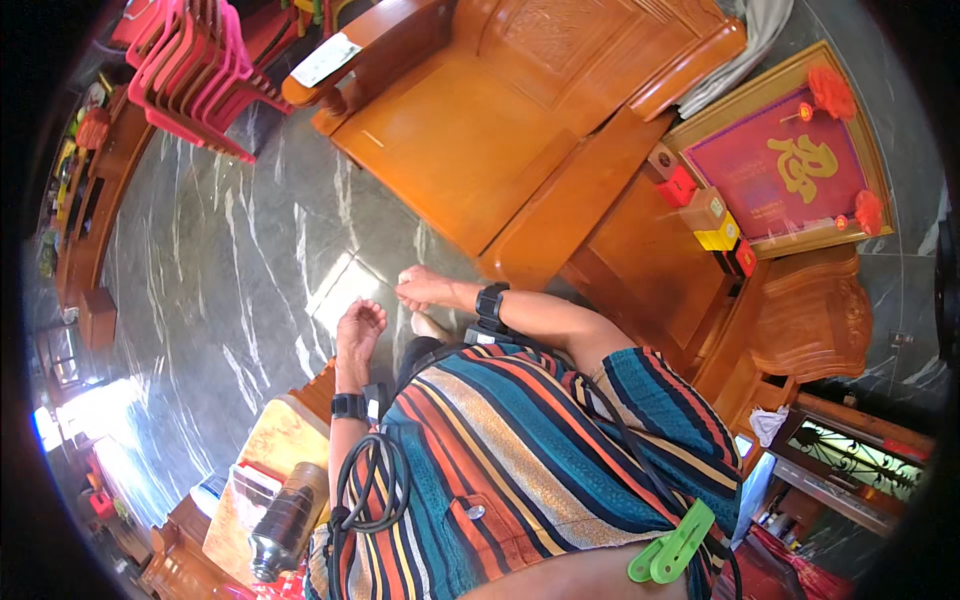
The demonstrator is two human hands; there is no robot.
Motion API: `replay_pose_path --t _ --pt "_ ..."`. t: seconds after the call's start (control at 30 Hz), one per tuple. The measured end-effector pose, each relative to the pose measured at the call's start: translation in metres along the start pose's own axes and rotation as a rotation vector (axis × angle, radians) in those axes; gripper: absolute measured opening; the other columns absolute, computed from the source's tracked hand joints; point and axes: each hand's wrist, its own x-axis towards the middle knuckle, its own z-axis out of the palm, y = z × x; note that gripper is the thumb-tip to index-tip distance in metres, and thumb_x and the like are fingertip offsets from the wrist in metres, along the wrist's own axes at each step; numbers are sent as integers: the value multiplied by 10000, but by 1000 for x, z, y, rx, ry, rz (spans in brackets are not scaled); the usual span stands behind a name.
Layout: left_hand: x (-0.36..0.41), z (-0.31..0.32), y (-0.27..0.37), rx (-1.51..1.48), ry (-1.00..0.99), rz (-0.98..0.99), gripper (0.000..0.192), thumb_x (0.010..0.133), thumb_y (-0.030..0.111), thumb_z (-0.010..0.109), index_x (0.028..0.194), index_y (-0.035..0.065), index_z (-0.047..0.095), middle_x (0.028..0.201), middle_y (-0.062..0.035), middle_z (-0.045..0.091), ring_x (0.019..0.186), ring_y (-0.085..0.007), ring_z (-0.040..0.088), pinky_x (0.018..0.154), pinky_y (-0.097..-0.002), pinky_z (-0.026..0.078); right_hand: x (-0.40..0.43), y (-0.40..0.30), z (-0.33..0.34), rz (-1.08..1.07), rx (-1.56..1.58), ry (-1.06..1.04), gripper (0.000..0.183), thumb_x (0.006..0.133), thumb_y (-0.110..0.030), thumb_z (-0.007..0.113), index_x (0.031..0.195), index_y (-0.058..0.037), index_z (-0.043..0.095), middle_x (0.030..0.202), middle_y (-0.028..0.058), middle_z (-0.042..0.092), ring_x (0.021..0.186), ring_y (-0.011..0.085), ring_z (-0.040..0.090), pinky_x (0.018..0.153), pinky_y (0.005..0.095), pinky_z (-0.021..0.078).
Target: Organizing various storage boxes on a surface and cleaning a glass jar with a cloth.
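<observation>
Over the grey marbled floor [247,247], my left hand [361,328] is held palm up with its fingers loosely curled and nothing seen in it. My right hand [421,288] is a little ahead and to the right, its fingers folded in, and no object shows between them. The hands do not touch. Each wrist has a black band, the left [349,406] and the right [491,306]. Below the right forearm, part of a bare foot [429,327] shows on the floor. A coiled black cable [373,480] hangs by my left arm, against a striped shirt [517,450].
A wooden bench [450,157] with a paper [325,60] on its armrest lies ahead. Stacked pink plastic stools [195,82] stand at upper left. On the right are a framed red picture [780,161] and small boxes [705,208]. A dark thermos [289,517] lies at lower left.
</observation>
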Motion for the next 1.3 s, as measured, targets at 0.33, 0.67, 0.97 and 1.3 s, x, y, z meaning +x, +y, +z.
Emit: replay_pose_path --t 0.33,0.67,0.97,1.3 --pt "-17 -104 125 -158 106 169 193 804 228 545 770 38 543 658 -79 563 586 -184 568 525 -298 484 109 -111 96 12 5 -37 149 785 -151 523 663 -70 496 557 18 502 447 106 471 367 236 356" --pt "-40 -243 310 -399 398 396 189 808 221 511 765 41 548 676 -79 588 591 -181 586 536 -282 496 342 -226 208 232 -230 -226 122 761 -170 543 758 -48 548 685 69 580 568 156 574 510 287 490" --pt "-63 -380 427 -809 540 564 202 836 214 489 785 27 546 693 -97 592 623 -213 597 553 -323 499 506 -355 447 185 -478 -590 144 781 -168 528 754 -29 555 675 56 580 557 132 567 489 249 479" --pt "-63 -593 615 -942 632 545 166 819 175 478 779 23 531 669 -95 587 586 -198 595 506 -299 497 683 -445 641 215 -525 -818 158 805 -187 520 772 -37 555 703 41 588 580 123 574 517 241 477"
